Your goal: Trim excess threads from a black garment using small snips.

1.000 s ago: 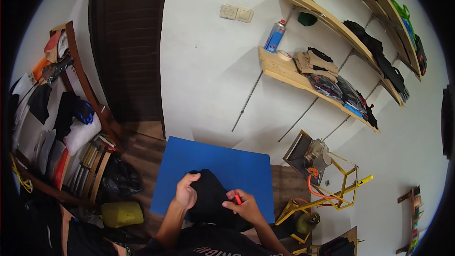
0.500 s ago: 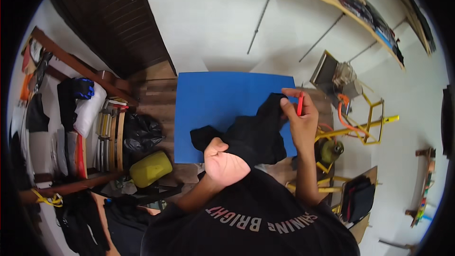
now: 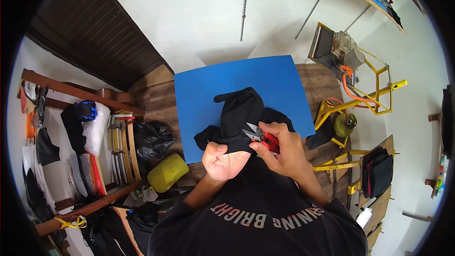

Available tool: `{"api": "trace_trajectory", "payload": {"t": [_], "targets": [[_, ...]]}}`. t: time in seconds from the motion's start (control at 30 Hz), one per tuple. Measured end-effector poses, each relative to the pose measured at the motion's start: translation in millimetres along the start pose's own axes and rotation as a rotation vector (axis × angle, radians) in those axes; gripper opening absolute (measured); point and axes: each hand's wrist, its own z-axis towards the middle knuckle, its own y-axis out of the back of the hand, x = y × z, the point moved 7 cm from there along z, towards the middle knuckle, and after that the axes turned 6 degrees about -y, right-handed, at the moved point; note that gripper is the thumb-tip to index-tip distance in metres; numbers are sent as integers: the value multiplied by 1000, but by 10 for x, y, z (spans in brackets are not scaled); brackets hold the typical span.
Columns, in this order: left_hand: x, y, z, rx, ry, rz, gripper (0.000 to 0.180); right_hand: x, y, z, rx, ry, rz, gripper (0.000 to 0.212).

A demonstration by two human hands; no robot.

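Over the near part of the blue tabletop [image 3: 204, 85] lies a bunched black cloth piece [image 3: 241, 109], its exact kind not clear. My left hand [image 3: 223, 163] is closed on the cloth's near edge, thumb on top and palm turned up. In my right hand [image 3: 286, 154] is a pair of thread snips [image 3: 254, 133] with red handles, held between thumb and fingers. The two pointed blades stand apart against the cloth, just right of my left fingertips. Folds of the cloth hide the fingers of my left hand underneath.
Left of the table are a crowded wooden rack [image 3: 85, 92], a black plastic bag [image 3: 152, 137] and a yellow-green container [image 3: 168, 173]. To the right stand a yellow metal frame [image 3: 379, 109] with an orange hose and a chair-like rack holding black cloths [image 3: 379, 175].
My right hand has let go of the cloth's far right part and come down near my left hand, turning the snips' blades onto the cloth. The cloth has been rearranged.
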Motion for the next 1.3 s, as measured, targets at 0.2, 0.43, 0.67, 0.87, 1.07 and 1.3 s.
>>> {"api": "trace_trajectory", "payload": {"t": [0.2, 0.43, 0.67, 0.87, 1.07, 1.3], "targets": [[23, 11, 73, -17, -17, 55, 78, -119, -40, 13, -12, -10, 45, 38], [24, 149, 105, -40, -3, 106, 76, -214, 9, 169, -89, -38, -25, 31], [-17, 106, 146, -59, -66, 479, 61, -233, 23, 239, -96, -65, -27, 31], [-13, 147, 216, -215, -34, 365, 41, -256, 22, 232, -170, -61, -47, 29], [-2, 54, 163, -198, -82, 317, 39, -295, 97, 131, -250, -109, -40, 29], [20, 92, 78, -144, -50, 297, 44, -274, 128, -13, -232, -174, 54, 29]]}}
